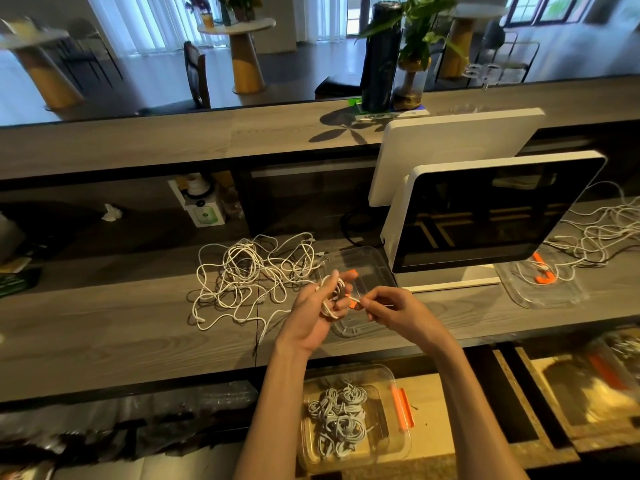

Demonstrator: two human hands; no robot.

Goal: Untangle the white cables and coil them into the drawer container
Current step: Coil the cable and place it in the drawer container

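The left hand (313, 311) holds a small coil of white cable (329, 296), its fingers curled around the loops, above the near edge of the grey wood desk (121, 327). The right hand (391, 311) pinches the loose end of that cable (355, 299) between thumb and fingertips, just beside the left hand. Behind the hands lies a clear plastic lid (367, 265) with an orange clip. To the left, a tangle of white cables (249, 275) sprawls across the desk. Below the desk edge, in an open drawer, a clear container (398, 441) holds several coiled cables (341, 419). A white-framed monitor (485, 213) stands to the right.
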